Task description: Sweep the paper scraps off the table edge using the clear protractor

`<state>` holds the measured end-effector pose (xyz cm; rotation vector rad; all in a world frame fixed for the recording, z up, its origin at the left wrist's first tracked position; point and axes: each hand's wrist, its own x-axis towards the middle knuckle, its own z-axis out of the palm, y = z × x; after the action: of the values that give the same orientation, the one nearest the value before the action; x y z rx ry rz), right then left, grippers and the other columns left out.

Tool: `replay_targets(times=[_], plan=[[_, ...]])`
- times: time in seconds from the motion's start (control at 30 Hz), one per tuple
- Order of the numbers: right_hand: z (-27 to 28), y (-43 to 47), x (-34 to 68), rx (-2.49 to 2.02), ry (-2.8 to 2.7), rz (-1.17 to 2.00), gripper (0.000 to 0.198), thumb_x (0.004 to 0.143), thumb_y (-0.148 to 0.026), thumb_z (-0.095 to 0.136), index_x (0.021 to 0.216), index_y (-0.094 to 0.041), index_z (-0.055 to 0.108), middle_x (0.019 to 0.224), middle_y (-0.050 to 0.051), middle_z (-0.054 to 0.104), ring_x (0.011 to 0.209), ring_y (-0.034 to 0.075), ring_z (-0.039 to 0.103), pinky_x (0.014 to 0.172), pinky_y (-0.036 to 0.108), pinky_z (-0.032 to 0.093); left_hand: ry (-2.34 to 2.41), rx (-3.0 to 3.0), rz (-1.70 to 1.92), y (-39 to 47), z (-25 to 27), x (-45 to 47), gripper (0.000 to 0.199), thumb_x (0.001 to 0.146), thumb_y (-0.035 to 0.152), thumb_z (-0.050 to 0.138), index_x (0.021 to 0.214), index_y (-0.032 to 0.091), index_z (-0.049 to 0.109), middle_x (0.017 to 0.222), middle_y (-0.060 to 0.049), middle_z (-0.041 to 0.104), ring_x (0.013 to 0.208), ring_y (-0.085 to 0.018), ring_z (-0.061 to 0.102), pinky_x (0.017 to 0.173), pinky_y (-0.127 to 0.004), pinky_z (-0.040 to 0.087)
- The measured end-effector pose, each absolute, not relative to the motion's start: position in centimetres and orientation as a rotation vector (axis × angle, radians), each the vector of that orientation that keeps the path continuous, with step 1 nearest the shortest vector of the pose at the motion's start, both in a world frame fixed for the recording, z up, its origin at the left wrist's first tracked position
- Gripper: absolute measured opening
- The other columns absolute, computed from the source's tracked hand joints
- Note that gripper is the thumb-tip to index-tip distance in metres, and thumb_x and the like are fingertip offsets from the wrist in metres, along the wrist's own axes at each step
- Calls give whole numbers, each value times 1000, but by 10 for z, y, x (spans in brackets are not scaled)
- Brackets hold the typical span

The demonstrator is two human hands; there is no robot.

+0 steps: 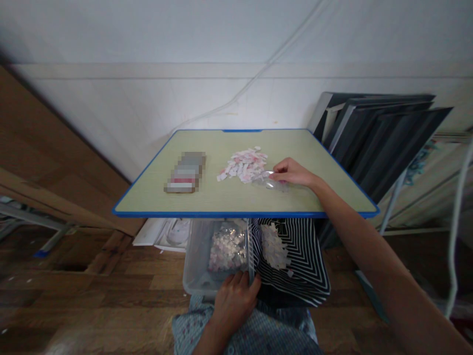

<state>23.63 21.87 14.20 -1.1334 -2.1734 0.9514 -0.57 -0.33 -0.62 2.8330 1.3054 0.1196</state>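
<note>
We pinch clear plastic [265, 181] in our right hand [291, 172], at the edge of the pale slips [244, 165] on the worktop [148, 197]; our left hand [236, 296] touches the tub [195, 259], grip unclear. The tub holds bagged pieces [229, 249], the striped container [307, 261] loose pieces [274, 246].

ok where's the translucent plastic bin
Head view, lower centre: the translucent plastic bin sits below the table's near edge, left of the striped container, left hand at its rim.

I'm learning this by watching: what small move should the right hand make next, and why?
Probably nudge the clear plastic item slightly toward the pile of pink and white pieces: the right hand pinches it at the pile's near right edge, so little travel seems needed, while the left hand is down at the clear bin.
</note>
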Motion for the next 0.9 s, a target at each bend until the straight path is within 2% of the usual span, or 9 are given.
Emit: replay_targets(times=[0.3,0.9], plan=[[137,222,237,-1112,-2190,909,43,75,-45,59,46,-16,45,42,-5,38,42,5,32,42,22,22,1296,2820,108,-3,-10,-7,36,82,25,56,118,21,51,86,-6,64,79,-20,60,66,-32,52],[138,221,237,-1091,-2207,915,44,75,-44,60,45,-16,44,42,-6,37,42,5,30,41,22,20,1297,2774,36,-2,-4,-4,35,80,21,58,115,20,55,88,-8,65,80,-23,61,66,-35,53]])
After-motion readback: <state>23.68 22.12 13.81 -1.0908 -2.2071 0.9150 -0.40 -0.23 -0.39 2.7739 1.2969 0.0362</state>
